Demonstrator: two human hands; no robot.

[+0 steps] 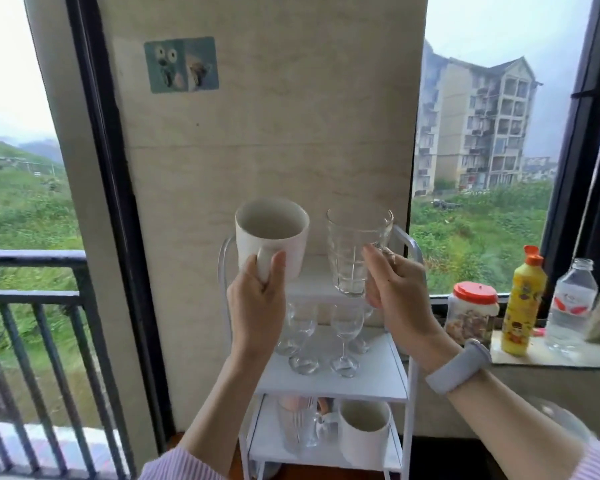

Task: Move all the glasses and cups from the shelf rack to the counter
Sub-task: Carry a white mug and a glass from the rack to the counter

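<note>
Both upright, the white mug (pixel 272 237) in the left hand's (pixel 257 303) fingers curled round its handle and the glass mug (pixel 355 252) pinched by the right hand (pixel 395 292) must travel toward 3 o'clock, where the tabletop (pixel 548 356) lies nearer the right hand.

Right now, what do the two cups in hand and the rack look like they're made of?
White mug in the left hand: probably glazed ceramic, opaque with a soft sheen and a thick rim. Glass mug in the right hand: clear glass, see-through with moulded ridges. Shelf rack: likely white-painted metal, with thin flat shelves and a slim tube frame, though plastic can't be ruled out.
</note>
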